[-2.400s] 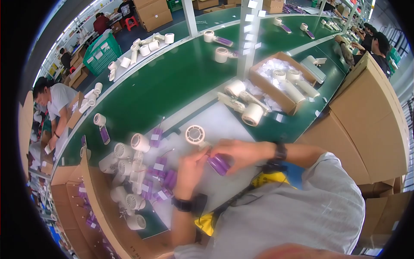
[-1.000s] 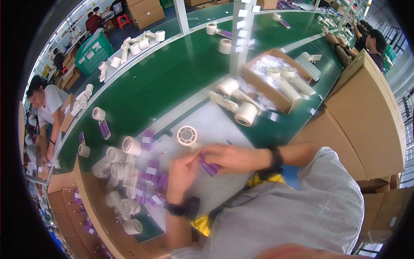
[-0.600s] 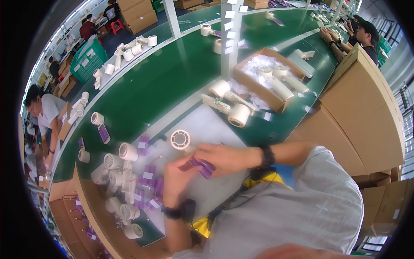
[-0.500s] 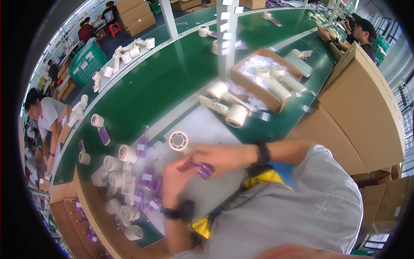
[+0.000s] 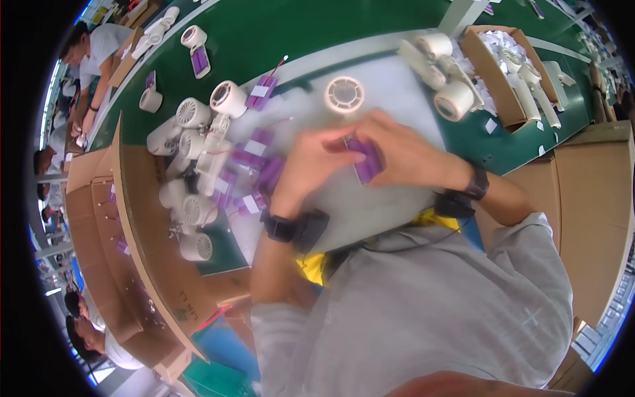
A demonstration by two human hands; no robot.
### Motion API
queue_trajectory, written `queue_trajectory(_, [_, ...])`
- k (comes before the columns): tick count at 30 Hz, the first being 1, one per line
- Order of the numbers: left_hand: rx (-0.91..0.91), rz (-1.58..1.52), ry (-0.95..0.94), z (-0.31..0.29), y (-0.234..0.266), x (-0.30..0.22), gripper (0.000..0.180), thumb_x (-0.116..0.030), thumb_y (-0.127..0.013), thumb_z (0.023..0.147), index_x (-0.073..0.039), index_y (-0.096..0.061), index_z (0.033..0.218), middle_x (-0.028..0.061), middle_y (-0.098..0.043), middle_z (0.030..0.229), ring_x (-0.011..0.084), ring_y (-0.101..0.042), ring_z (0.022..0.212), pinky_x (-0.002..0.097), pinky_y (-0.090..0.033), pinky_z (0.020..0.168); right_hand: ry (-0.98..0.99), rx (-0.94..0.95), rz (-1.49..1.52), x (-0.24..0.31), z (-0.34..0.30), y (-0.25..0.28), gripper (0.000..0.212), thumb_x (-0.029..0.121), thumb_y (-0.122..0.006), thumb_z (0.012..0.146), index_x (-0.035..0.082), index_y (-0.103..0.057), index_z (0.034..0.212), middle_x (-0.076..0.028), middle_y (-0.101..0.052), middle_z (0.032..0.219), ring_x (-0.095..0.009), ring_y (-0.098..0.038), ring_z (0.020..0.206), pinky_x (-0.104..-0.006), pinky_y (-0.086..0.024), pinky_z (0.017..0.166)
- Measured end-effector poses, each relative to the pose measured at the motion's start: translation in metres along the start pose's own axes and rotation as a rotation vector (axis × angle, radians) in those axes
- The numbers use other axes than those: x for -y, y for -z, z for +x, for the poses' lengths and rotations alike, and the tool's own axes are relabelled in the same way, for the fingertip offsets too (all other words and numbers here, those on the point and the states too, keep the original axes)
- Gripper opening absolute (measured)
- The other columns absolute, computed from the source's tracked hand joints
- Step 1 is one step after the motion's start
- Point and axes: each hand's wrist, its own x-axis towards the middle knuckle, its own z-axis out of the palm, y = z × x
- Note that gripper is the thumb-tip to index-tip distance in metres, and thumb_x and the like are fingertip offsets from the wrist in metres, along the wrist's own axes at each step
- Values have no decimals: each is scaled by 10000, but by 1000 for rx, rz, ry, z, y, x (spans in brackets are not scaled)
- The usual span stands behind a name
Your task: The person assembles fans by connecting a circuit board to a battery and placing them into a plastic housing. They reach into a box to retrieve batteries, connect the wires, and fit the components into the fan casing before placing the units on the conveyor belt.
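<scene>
Between my hands is a white handheld fan, its round grilled head (image 5: pixel 344 94) pointing away from me. A purple battery pack (image 5: pixel 366 161) shows in its handle. My left hand (image 5: pixel 309 157) grips the handle's left side, with the thumb on the pack. Wrapped about the other side, the fingers of my right hand (image 5: pixel 407 153) hide part of the handle. Left of my hands, loose purple battery packs (image 5: pixel 251 151) with white labels lie beside a pile of white fan bodies (image 5: pixel 194 142).
A pale mat (image 5: pixel 397 86) covers the bench under my hands. Along the left stands an open cardboard box (image 5: pixel 142 218). At the far right a carton (image 5: pixel 475 49) holds fans and paper scraps, with more white fans (image 5: pixel 455 99) beside it. A co-worker (image 5: pixel 99 49) works across the green belt.
My view has swung, so the bench sits differently in the picture. The fan's handle has turned, showing more of the purple pack, and my left thumb now lies on it.
</scene>
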Motion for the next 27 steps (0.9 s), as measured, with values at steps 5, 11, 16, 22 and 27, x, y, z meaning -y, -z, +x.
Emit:
queue_trajectory(5, [24,-48,8,-1,-3,-1,502,8,-767,777,-32,-644,1262,48,-725,896,57,-636,784,232,-518,720,27,-40,110,-9,0,5,399,148,-764,754,57,-553,1081,-126,-537,1066,-318,-624,926,-391,-520,764])
queue_trajectory(11, [13,-135,-117,3,-7,16,487,25,-758,772,-33,-656,1244,59,-728,924,60,-642,804,238,-521,717,41,-212,-60,-3,14,-6,202,121,-739,779,51,-656,950,-117,-616,874,-284,-647,766,-346,-523,678])
queue_trajectory(16, [10,-146,-144,0,-12,11,496,19,-767,769,-31,-652,1248,49,-724,926,62,-632,793,241,-517,715,20,-296,-152,0,11,-10,115,102,-741,769,44,-683,850,-113,-630,809,-277,-646,724,-356,-518,653])
queue_trajectory(22, [-2,-130,-161,0,-14,10,519,5,-779,764,-52,-646,1263,37,-719,908,64,-614,753,238,-510,705,54,-131,-334,1,-4,0,222,59,-738,765,42,-707,984,-135,-650,1026,-274,-665,908,-342,-538,747])
queue_trajectory(27, [6,-106,-194,0,-14,10,522,2,-775,768,-70,-646,1269,47,-718,912,62,-615,758,238,-514,712,165,-60,-401,11,-23,6,418,76,-741,761,22,-646,1165,-148,-590,1206,-300,-630,1046,-359,-545,835])
